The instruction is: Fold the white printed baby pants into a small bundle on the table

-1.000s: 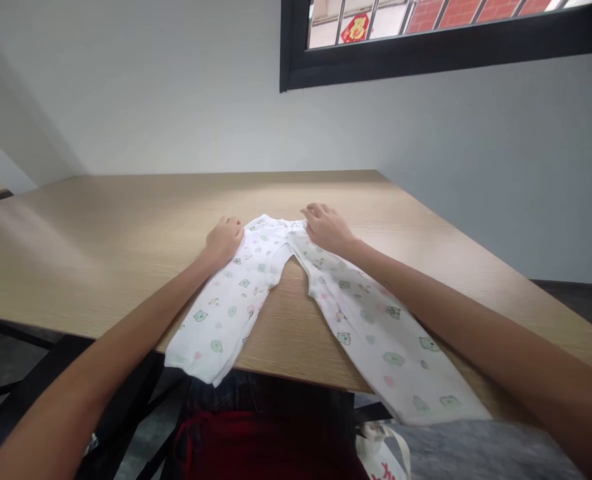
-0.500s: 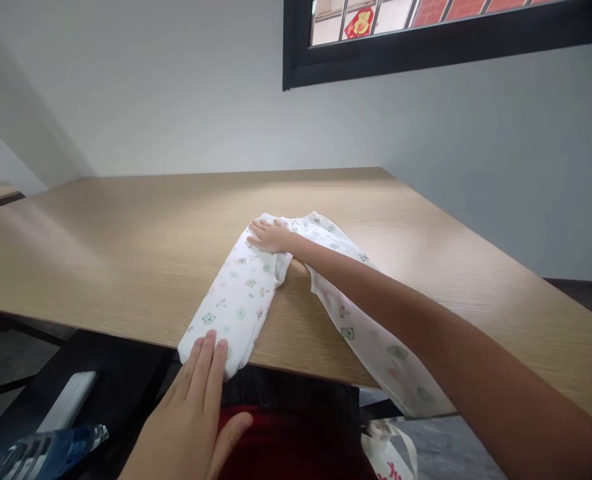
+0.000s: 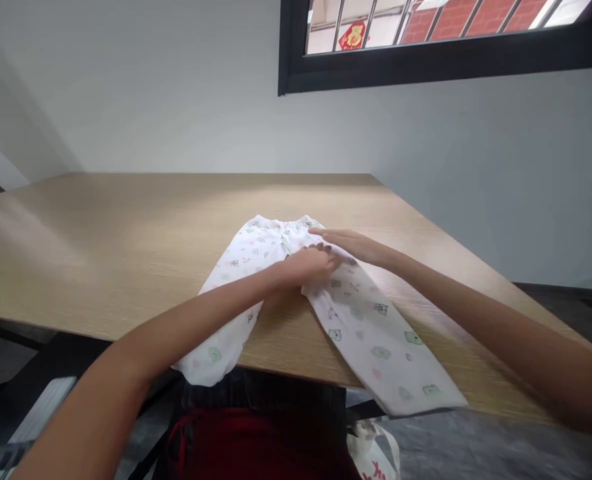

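A pair of white children's trousers (image 3: 376,333) with small green and pink animal prints lies on the table. Its gathered waistband points away from me, and both legs spread toward me past the front edge. My left hand (image 3: 316,263) crosses over to the top of the right trouser leg, near the crotch. Motion blurs its fingers, and their grip cannot be made out. Just beyond it my right hand (image 3: 353,243) lies flat along the outer side of that leg below the waistband, fingers stretched out.
The trousers rest on a light wooden table (image 3: 141,253), set against a grey wall (image 3: 176,87) with a dark-framed window (image 3: 296,73). Below the front edge are a dark bench (image 3: 66,353) at left and a white bag (image 3: 376,453) at right.
My left hand has left the left leg's hem and moved to the right leg's top. My right hand has shifted right from the left leg. The right leg now lies flatter and wider.
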A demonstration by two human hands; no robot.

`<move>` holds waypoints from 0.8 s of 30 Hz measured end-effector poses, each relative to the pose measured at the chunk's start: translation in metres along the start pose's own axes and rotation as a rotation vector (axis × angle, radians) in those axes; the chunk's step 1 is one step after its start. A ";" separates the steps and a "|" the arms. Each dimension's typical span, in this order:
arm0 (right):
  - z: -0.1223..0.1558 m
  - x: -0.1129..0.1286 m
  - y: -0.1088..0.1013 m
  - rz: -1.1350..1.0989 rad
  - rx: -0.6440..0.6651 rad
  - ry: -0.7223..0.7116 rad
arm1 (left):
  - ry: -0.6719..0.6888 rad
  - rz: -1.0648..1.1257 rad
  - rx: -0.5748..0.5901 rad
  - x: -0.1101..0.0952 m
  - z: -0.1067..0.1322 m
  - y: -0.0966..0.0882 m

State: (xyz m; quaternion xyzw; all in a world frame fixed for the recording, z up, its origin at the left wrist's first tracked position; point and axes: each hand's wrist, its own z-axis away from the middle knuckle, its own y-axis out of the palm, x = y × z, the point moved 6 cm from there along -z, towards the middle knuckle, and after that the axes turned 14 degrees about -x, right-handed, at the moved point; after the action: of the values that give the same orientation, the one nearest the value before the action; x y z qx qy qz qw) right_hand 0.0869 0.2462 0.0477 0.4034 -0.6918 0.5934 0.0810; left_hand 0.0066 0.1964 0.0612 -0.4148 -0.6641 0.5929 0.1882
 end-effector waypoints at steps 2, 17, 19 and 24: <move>-0.007 -0.017 0.015 0.166 0.064 -0.043 | 0.094 0.023 0.066 -0.028 0.007 0.016; -0.045 -0.045 0.009 0.136 -0.367 0.301 | 0.136 -0.244 -0.614 -0.150 0.076 0.047; -0.044 -0.045 0.005 -0.006 -0.330 0.541 | 0.135 -0.195 -0.599 -0.147 0.074 0.041; -0.054 -0.029 -0.005 -0.315 -0.244 0.816 | -0.065 -0.018 -0.749 -0.108 0.096 -0.001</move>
State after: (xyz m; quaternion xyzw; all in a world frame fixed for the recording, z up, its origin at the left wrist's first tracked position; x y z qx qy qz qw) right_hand 0.0893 0.3077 0.0500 0.2243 -0.5982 0.5986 0.4832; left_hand -0.0020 0.0521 0.0667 -0.4299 -0.8443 0.3200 0.0076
